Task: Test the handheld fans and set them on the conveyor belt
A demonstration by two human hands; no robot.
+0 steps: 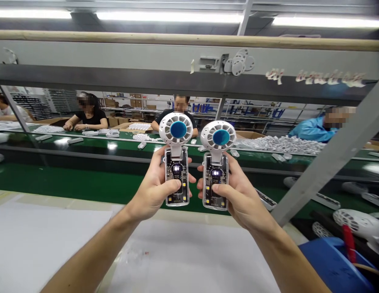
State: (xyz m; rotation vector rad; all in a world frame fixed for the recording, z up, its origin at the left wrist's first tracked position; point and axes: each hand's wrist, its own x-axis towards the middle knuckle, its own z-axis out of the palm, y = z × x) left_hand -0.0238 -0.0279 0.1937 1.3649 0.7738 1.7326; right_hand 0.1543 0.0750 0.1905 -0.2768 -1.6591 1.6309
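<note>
Two small handheld fans are held upright side by side, a little apart, in front of me. My left hand (154,185) is wrapped round the left handheld fan (176,129), its thumb pressed on the front of the handle. Round the other handheld fan (218,136) my right hand (235,187) is closed the same way, thumb on the front. Each fan has a white round head with a blue centre and a clear handle baring a dark circuit board. A small display glows on both boards. My remaining fingers are partly hidden behind the handles.
A green conveyor belt (85,179) runs across, bearing white parts. White sheets (192,260) cover the near table. A slanted metal post (323,171) and a blue bin (332,260) stand at right. Several co-workers sit opposite, and a pile of white parts (287,144) lies far right.
</note>
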